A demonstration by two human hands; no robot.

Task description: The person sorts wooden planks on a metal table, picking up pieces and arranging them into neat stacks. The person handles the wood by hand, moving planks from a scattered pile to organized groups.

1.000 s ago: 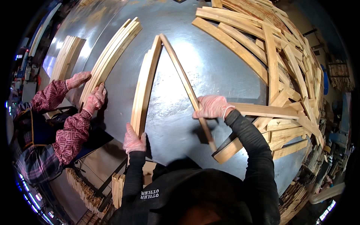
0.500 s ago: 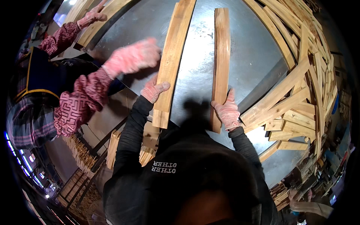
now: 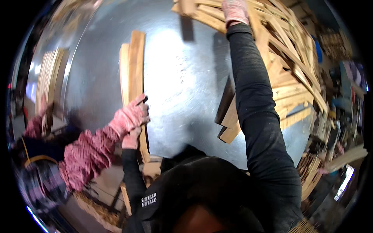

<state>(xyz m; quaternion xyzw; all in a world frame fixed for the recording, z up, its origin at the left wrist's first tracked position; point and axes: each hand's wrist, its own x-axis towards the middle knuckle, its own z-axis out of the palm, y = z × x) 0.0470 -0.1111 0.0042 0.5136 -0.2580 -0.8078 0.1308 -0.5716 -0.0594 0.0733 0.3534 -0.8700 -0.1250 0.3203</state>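
My left hand (image 3: pixel 131 140), in a pink knitted glove, grips the near part of the long wooden strips (image 3: pixel 136 66), which lie side by side over the metal tabletop. A co-worker's pink-gloved hand (image 3: pixel 130 115) rests across the same strips just beyond mine and hides most of my fingers. Far ahead to the right, my right hand (image 3: pixel 236 11) reaches over the pile of wooden strips (image 3: pixel 285 70). Its fingers run out at the top edge, so their hold is not visible. A blurred wooden piece (image 3: pixel 188 7) is left of that hand, above a dark shadow.
The shiny metal table (image 3: pixel 182 89) spreads between my arms. On its left stands a bundle of pale strips (image 3: pixel 49 75), near the co-worker's other hand (image 3: pixel 42 106). Brown strip ends (image 3: pixel 230 130) jut out beside my right forearm. More stacked wood lies at the lower right (image 3: pixel 309 171).
My right hand has left the brown strip and stretched far forward to the pile. My left hand moved left and down, and the co-worker's hand has come onto the strips. The view has shifted.
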